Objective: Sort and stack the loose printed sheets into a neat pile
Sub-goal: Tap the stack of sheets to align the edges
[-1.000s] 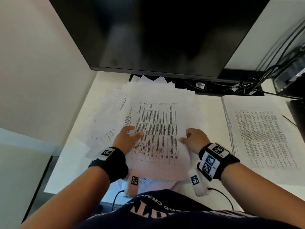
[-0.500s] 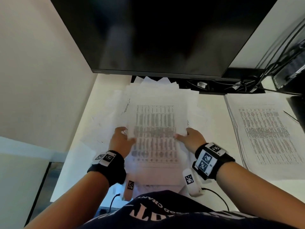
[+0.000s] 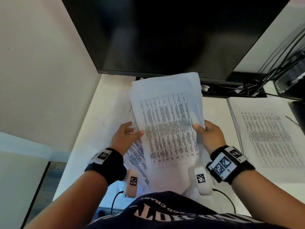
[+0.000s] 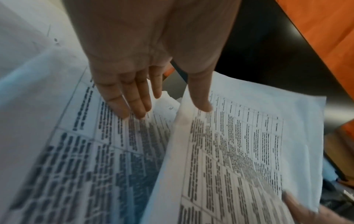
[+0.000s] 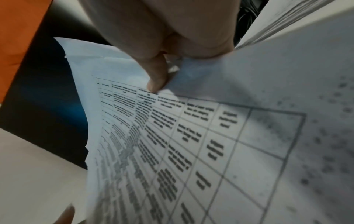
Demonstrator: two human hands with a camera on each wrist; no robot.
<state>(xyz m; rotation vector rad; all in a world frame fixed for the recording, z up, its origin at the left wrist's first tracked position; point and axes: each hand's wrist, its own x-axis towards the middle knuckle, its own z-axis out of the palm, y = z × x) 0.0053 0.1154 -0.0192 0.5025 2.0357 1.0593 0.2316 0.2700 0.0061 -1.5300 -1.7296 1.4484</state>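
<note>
A bundle of printed sheets (image 3: 166, 121) with tables on them hangs lifted and tilted above the desk, its top edge near the monitor. My left hand (image 3: 135, 131) holds its left edge, thumb (image 4: 199, 100) on the top sheet, straight fingers (image 4: 130, 104) on a printed sheet just below. My right hand (image 3: 200, 127) pinches the right edge, thumb (image 5: 156, 83) on top and fingers hidden underneath. More loose sheets (image 3: 113, 116) lie spread on the desk at the left. A squared pile of printed sheets (image 3: 267, 138) lies flat at the right.
A large black monitor (image 3: 165, 33) hangs over the back of the white desk (image 3: 214, 109). Black cables (image 3: 247, 88) run behind it at the right. A wall (image 3: 41, 71) closes the left side. The desk's front edge is against my body.
The spread sheets that lay flat under both hands have been gathered into a narrower bundle and raised off the desk. Both hands moved up and now hold its side edges.
</note>
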